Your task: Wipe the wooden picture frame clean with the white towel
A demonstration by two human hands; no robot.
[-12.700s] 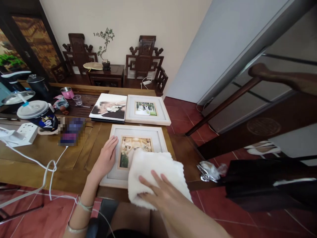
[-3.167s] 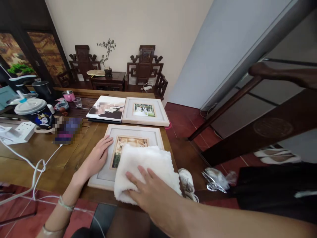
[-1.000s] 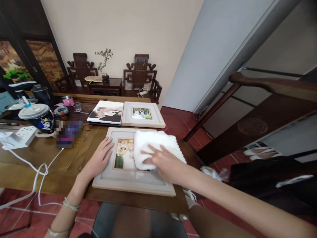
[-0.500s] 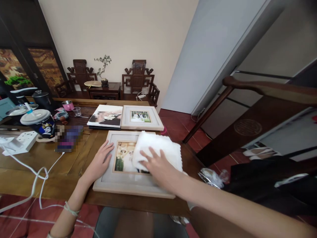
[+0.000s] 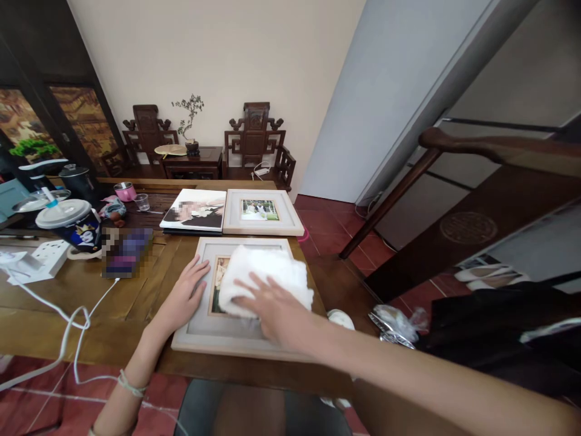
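A light wooden picture frame (image 5: pixel 245 348) lies flat on the table, with a small photo (image 5: pixel 218 306) inside its pale mat. My left hand (image 5: pixel 186 293) rests on the frame's left edge, its fingers stretched out and holding nothing. Under my right hand (image 5: pixel 272 303) is a folded white cloth (image 5: pixel 267 263), pressed against the glass with the fingers spread over it. Most of the photo is hidden by the cloth and hand.
Behind are a second framed photo (image 5: pixel 263 227) and a photo album (image 5: pixel 195 209). To the left are a lidded cup (image 5: pixel 77 227), a blurred-out phone (image 5: pixel 129 251) with a white cable and a power strip (image 5: pixel 49 260). A wooden chair (image 5: pixel 454 224) stands right.
My right hand has slid the white cloth leftward across the frame, covering more of the photo. My left hand stays on the frame's edge.
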